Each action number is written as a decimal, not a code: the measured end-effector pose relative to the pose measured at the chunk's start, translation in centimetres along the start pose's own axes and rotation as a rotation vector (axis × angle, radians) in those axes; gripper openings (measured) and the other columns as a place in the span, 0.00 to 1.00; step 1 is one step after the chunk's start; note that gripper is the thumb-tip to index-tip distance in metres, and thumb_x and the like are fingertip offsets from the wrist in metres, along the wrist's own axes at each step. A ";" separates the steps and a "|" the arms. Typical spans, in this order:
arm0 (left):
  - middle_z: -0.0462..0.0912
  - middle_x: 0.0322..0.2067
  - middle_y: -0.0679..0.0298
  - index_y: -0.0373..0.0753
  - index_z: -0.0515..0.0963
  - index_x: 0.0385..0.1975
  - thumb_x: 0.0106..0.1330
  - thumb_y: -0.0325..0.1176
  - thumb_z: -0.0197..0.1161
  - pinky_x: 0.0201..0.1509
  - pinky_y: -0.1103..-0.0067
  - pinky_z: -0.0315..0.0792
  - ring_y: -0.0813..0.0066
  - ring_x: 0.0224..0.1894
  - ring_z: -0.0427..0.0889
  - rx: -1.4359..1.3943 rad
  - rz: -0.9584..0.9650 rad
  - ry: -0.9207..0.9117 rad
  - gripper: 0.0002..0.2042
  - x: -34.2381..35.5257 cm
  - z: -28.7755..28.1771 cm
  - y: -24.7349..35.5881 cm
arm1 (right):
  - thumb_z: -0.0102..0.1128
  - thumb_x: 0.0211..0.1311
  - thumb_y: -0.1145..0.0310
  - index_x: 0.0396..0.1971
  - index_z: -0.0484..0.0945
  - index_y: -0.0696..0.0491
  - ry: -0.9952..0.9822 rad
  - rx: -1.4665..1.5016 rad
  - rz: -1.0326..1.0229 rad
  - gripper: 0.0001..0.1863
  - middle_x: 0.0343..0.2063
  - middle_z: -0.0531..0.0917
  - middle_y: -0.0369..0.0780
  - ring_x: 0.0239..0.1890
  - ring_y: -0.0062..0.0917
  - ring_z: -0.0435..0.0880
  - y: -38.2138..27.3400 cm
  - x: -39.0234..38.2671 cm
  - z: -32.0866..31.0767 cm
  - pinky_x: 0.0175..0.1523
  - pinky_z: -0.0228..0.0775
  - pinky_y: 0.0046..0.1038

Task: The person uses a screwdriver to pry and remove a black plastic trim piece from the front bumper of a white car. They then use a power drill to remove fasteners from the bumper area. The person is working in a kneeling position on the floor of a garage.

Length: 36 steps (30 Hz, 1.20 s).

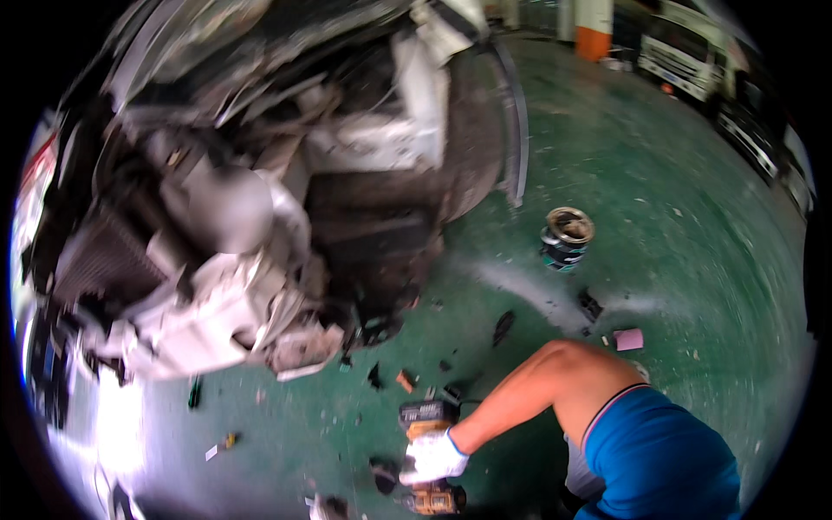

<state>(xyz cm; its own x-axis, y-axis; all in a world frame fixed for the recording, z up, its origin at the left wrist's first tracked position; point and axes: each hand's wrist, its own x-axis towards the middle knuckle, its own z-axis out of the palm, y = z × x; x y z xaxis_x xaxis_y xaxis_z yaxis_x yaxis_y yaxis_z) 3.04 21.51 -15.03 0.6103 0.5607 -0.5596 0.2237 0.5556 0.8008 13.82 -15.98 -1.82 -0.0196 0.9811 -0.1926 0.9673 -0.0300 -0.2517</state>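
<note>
My right hand [431,455], in a white glove at the bottom centre, grips a black and yellow cordless power tool [438,496] between its battery and its head, low over the green floor. A blue short sleeve covers my upper arm. A small pale shape at the bottom edge, left of the tool, is too cut off for me to tell whether it is my left hand. Above the tool stands a damaged car front [186,321], stripped open, with crumpled pale metal and exposed dark inner parts.
Broken dark pieces [503,328] and small debris lie on the green floor [659,217] around the car. An open black can [563,250] stands right of the car, near a pink block [628,340]. A white truck [676,61] and dark vehicles are at the back right, beside an orange-based pillar [592,39].
</note>
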 end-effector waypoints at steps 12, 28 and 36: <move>0.88 0.39 0.46 0.36 0.85 0.40 0.70 0.48 0.59 0.48 0.55 0.80 0.46 0.44 0.88 1.587 0.312 0.365 0.19 -1.9 -6.8 -3.0 | 0.68 0.42 0.66 0.68 0.63 0.58 -0.004 0.018 0.152 0.47 0.27 0.85 0.47 0.28 0.47 0.86 1.6 -3.8 4.8 0.29 0.72 0.47; 0.85 0.50 0.52 0.50 0.75 0.66 0.69 0.44 0.56 0.52 0.60 0.82 0.53 0.50 0.87 1.717 0.197 0.444 0.25 -5.8 -4.3 1.1 | 0.67 0.48 0.67 0.68 0.67 0.51 -0.109 0.185 0.600 0.42 0.29 0.87 0.48 0.31 0.47 0.88 5.0 -13.4 5.0 0.33 0.77 0.46; 0.88 0.41 0.49 0.37 0.85 0.45 0.62 0.45 0.67 0.48 0.60 0.80 0.51 0.45 0.87 1.363 0.803 0.494 0.19 -1.1 -7.3 -0.2 | 0.68 0.47 0.67 0.65 0.70 0.52 -0.086 0.197 0.700 0.39 0.29 0.87 0.47 0.32 0.47 0.89 7.6 -13.1 3.4 0.34 0.78 0.47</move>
<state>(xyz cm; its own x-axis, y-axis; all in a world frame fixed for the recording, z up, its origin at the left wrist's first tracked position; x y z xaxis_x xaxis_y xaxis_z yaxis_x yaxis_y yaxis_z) -3.23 25.28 -16.18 0.6668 0.6964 0.2655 0.6121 -0.7150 0.3378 20.60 -29.74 -4.45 0.5592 0.7010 -0.4426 0.6972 -0.6865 -0.2064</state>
